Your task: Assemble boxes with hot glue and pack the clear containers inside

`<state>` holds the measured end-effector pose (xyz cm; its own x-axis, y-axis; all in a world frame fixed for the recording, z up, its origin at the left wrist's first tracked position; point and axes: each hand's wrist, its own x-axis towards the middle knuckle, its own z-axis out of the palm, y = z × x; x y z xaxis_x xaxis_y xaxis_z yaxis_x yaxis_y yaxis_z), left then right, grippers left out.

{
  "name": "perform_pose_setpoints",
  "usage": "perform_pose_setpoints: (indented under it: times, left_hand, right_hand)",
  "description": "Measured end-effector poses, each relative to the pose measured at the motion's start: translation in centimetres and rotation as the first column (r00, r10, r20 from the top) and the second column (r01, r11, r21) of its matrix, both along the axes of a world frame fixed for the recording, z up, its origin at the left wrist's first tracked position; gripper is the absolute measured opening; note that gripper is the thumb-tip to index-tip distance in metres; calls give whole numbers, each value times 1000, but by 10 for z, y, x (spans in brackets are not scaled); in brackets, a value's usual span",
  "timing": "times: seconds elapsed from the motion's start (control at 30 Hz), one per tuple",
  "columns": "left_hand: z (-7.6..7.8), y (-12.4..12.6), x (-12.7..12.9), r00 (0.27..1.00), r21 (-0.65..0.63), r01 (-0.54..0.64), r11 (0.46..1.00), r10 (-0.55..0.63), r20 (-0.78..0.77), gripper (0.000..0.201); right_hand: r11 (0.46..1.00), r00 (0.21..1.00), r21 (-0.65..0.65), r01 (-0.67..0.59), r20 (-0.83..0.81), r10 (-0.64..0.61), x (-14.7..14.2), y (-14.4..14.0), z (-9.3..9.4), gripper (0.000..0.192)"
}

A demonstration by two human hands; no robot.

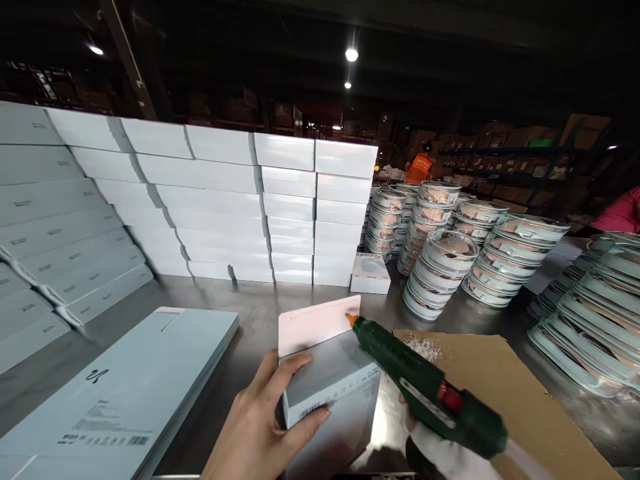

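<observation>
A light-blue carton [333,387] stands in front of me with its pale pink flap [317,325] raised at the far edge. My left hand [273,413] grips the carton's left end, thumb on the near face and fingers on top. In my right hand [425,433] is a dark green glue gun [425,380] with a red patch on its body. Its orange nozzle meets the right part of the flap, though I cannot tell if it presses on it. The glue gun covers most of my right fingers. A clear glue stick protrudes from its rear.
Flat light-blue cartons [125,393] lie stacked at left. White boxes [225,200] form a wall behind, with one small box [371,273] beside it. Round glass containers [440,273] stand in stacks at right, near brown cardboard [490,393]. A person's pink sleeve [620,212] shows far right.
</observation>
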<state>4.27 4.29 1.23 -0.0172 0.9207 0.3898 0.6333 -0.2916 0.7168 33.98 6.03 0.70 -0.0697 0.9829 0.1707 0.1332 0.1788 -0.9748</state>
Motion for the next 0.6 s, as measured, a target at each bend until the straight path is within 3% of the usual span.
perform_pose_setpoints:
  times: [0.1,0.23,0.33,0.43,0.47,0.53,0.57,0.6]
  left_hand:
    - [-9,7,-17,991,-26,115,993,-113,74,45]
    - [-30,9,-40,985,-123,149,981,-136,105,55]
    - [-36,10,-48,969,-149,239,960,-225,104,61]
    - [-25,12,-48,950,-107,309,945,-300,86,59]
    - [-19,12,-48,948,-98,316,944,-309,82,59]
    - [-10,12,-47,949,-98,310,946,-303,84,57]
    - [-7,12,-47,951,-111,304,946,-296,85,56]
    - [-7,11,-48,953,-123,299,946,-290,86,55]
  right_hand:
    - [993,992,-114,1,-122,-15,15,1,4,32]
    - [919,946,-376,120,-238,-220,40,19,-8,34]
    - [860,958,-475,186,-107,-266,64,25,-22,36]
    - [809,960,-518,278,143,-239,88,21,-19,43]
    - [814,941,-482,324,251,-226,90,20,-13,44]
    - [882,882,-279,380,396,-255,81,19,1,37]
    - [928,878,-140,346,396,-268,69,19,7,33]
    - [961,897,-1,276,359,-257,54,20,13,47]
